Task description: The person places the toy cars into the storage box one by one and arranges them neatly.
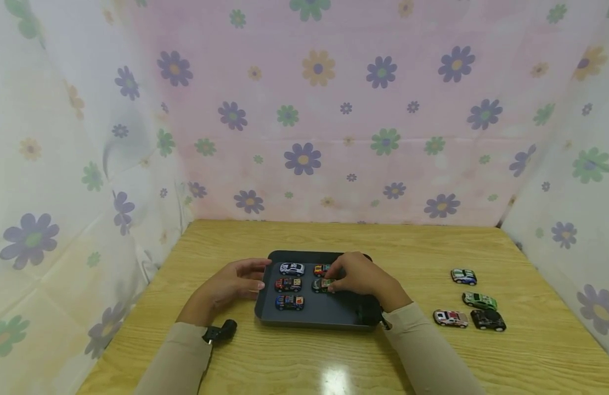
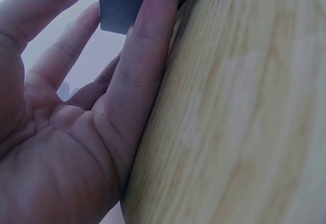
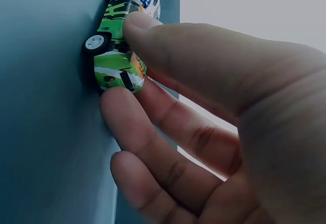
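A dark grey tray (image 1: 319, 314) lies on the table with small toy cars in it. My right hand (image 1: 361, 277) reaches over its right side and pinches a green toy car (image 3: 113, 63) between thumb and fingers, close over the tray floor. Just behind that car is a red and yellow toy car (image 1: 320, 270), partly covered by the fingers. A column on the left holds a white toy car (image 1: 292, 269), a red one (image 1: 288, 284) and a blue one (image 1: 289, 302). My left hand (image 1: 230, 286) touches the tray's left wall, fingers extended.
To the right of the tray, on the wooden table (image 1: 364, 356), stand a white and blue toy car (image 1: 463, 276), a green one (image 1: 479, 300), a white and red one (image 1: 450, 318) and a black one (image 1: 488, 320). Flower-patterned cloth (image 1: 334, 109) encloses the back and sides.
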A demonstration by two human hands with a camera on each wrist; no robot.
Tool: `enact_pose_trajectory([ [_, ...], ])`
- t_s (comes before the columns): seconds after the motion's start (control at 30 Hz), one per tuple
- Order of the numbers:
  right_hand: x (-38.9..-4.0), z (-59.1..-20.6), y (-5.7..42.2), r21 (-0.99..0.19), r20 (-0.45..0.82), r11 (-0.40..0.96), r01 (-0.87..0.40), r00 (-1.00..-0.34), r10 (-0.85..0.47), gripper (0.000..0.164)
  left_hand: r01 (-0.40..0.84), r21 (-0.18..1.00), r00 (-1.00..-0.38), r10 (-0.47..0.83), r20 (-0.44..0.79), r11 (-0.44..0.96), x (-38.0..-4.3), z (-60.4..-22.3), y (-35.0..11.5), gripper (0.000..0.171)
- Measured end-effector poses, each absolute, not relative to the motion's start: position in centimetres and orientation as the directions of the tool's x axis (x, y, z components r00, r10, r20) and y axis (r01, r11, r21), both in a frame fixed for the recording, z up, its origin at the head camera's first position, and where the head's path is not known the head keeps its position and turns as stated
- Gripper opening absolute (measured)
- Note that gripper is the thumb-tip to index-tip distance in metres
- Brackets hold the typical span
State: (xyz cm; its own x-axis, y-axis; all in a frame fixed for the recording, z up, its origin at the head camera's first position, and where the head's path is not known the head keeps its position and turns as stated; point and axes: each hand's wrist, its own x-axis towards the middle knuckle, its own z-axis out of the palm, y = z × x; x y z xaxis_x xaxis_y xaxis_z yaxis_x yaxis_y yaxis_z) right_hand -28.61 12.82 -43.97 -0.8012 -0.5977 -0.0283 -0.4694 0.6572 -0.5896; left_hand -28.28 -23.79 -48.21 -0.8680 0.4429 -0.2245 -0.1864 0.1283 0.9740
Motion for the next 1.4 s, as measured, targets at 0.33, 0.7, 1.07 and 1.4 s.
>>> enact_pose_trajectory([
  [0.33, -28.2, -42.9, 13.1, -0.624, -0.009, 0.623, -0.472, -0.793, -0.609, 0.021, -0.186, 0.977, -0.856, 0.472, -0.212, 0.101, -28.1, -47.8, -23.7, 0.074],
  [0.7, -27.8, -41.2, 15.0, -0.569, 0.055, 0.626, -0.533, -0.784, -0.618, 0.023, -0.174, 0.977, -0.862, 0.461, -0.212, 0.123, -28.0, -47.6, -23.7, 0.074],
  [1.07, -26.5, -40.6, 19.5, -0.507, 0.121, 0.639, -0.578, -0.782, -0.612, 0.019, -0.174, 0.978, -0.86, 0.465, -0.207, 0.115, -28.2, -48.0, -23.9, 0.073],
  [1.4, -24.8, -41.1, 23.9, -0.449, 0.176, 0.687, -0.572, -0.81, -0.559, 0.028, -0.17, 0.977, -0.856, 0.472, -0.21, 0.127, -28.2, -48.0, -24.0, 0.072],
])
